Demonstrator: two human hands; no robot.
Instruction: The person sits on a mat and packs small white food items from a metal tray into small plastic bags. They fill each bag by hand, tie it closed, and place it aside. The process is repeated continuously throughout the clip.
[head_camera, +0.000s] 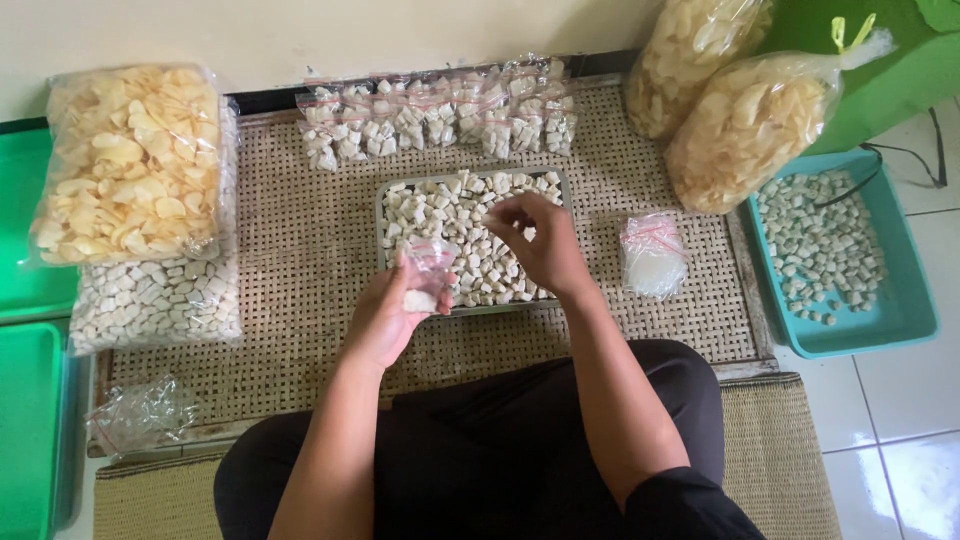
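Woven mat (300, 260) lies bare around the tray (381, 215); left hand (392, 312) grips a small bag (428, 272), right hand (535, 240) pinches pieces (450, 215).

Bare woven mat (300, 290) left of grey tray (384, 205), packed bags (440, 112) blocking behind, small bag (652, 255) right

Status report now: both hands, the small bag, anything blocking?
Left hand holds small clear bag, a few white pieces inside. Right hand pinching over grey tray of white pieces. Nothing blocking.
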